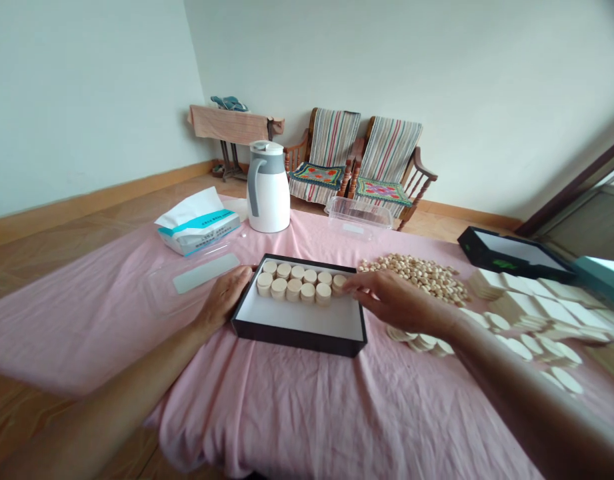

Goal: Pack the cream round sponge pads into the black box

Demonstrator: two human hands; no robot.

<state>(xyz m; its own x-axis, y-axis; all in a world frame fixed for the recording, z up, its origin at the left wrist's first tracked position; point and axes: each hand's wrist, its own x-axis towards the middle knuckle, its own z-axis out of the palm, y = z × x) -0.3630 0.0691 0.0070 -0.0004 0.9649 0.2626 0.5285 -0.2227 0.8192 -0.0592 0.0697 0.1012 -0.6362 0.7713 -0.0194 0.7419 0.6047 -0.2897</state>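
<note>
A shallow black box (297, 337) with a white inside sits on the pink cloth in front of me. Two rows of stacked round wooden discs (293, 289) stand along its far side. My left hand (227, 292) is closed on the box's left wall, thumb near the rim. Reaching over the right wall, my right hand (387, 298) has its fingertips pinched at a stack of wooden discs (339, 283) at the right end of the rows. Those fingers partly hide that stack. The near half of the box shows its bare white bottom.
Right of the box lie a pile of small wooden pieces (417, 273), loose discs (517, 348) and stacked square wooden pieces (531, 303). Beyond stand a white jug (271, 200), a tissue pack (199, 227), a clear tub (359, 217) and another black box (517, 257). A clear lid (161, 290) lies left.
</note>
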